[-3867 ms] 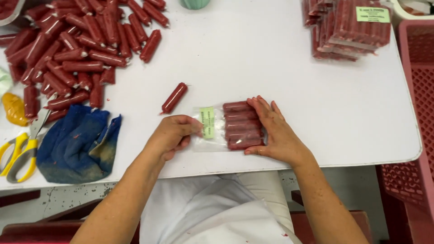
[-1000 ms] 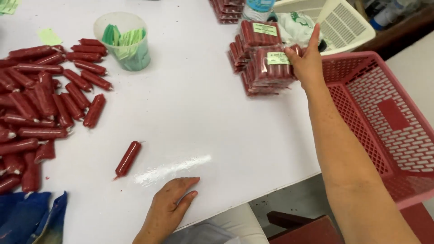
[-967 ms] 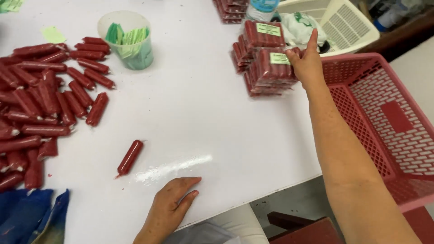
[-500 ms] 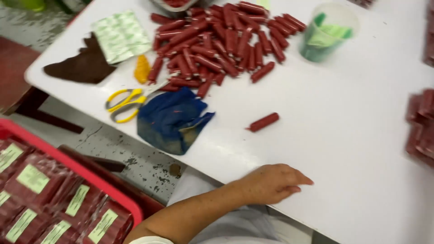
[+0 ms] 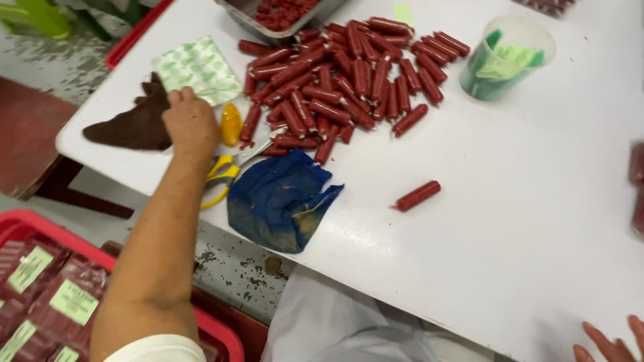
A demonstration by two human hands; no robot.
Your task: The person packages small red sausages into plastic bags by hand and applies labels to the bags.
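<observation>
My left hand [image 5: 190, 121] reaches to the far left of the white table [image 5: 510, 221], its fingers at the edge of a stack of clear, green-printed bags [image 5: 196, 69] and beside a brown cloth [image 5: 134, 124]. Whether it grips a bag is hidden by the back of the hand. Only the fingertips of my right hand [image 5: 612, 342] show at the bottom right, spread and holding nothing. A pile of red sausages [image 5: 342, 77] lies in the middle, and one single sausage [image 5: 417, 196] lies apart on the bare table.
Yellow-handled scissors [image 5: 225, 171] and a blue cloth [image 5: 282, 198] lie by the near edge. A green plastic cup [image 5: 504, 57] with green slips stands at the back. A red crate [image 5: 47, 288] of packed sausages sits on the floor at left. A metal tray [image 5: 282, 13] holds more sausages.
The view has swung left. My left hand has gone from resting at the near edge to the bag stack at the far left. My right hand has left the packs and dropped low.
</observation>
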